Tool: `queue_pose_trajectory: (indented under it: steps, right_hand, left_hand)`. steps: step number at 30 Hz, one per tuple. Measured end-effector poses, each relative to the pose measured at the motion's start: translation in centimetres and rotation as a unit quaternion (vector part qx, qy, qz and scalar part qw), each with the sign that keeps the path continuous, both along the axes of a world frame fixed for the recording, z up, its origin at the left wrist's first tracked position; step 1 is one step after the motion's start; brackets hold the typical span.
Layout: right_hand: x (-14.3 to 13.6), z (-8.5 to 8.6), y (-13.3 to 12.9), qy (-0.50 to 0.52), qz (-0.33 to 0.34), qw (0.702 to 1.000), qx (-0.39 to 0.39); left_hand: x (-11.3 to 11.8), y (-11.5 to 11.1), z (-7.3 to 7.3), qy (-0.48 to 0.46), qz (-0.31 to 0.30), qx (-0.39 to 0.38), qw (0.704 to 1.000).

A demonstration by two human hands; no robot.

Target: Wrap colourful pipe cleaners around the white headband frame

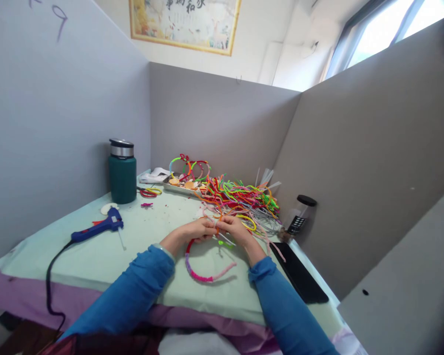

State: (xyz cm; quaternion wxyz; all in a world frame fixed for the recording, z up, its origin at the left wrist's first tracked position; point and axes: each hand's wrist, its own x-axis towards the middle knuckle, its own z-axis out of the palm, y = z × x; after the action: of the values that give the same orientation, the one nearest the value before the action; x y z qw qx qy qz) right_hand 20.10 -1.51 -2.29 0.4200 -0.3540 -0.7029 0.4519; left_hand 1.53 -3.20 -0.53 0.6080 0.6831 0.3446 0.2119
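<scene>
My left hand [200, 230] is closed around the upper part of a curved hoop [204, 279] wrapped in red, purple, magenta and pink pipe cleaner. The hoop's pale pink end curls free over the table below my hands. Close beside it, my right hand [232, 228] pinches an orange pipe cleaner [219, 211] that stands up between my fingertips. The exact spot where the orange strand meets the hoop is hidden by my fingers. Under my right hand lie a thin white strip [227, 239] and a small bright green piece [225, 244].
Behind my hands lies a heap of coloured pipe cleaners [240, 192], beside a metal tray [183, 187] with finished hoops. Leftward are a corded glue gun [99, 228], scissors [148, 192] and a green bottle [123, 177]. A black phone-like slab [299, 273] and a clear jar [299, 217] stand right.
</scene>
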Motion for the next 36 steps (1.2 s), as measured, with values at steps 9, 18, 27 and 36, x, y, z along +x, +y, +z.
queue_pose_trajectory:
  steps: [9,18,27,36]
  right_hand:
    - [-0.5,-0.7,0.6,0.099,-0.039,0.994,-0.02]
    - [-1.3,-0.8,0.4,0.221,-0.027,0.969,-0.108]
    - [-2.2,-0.6,0.1,0.295,-0.022,0.939,-0.172]
    - [-2.3,-0.4,0.1,0.321,0.012,0.923,-0.214]
  left_hand:
    - [0.0,-0.7,0.7,-0.072,0.04,0.03,0.996]
    - [0.5,-0.2,0.4,-0.109,0.08,0.037,0.99]
    - [1.0,0.6,-0.6,-0.108,0.149,0.133,0.974]
    - [0.8,0.6,-0.6,-0.136,0.184,0.182,0.956]
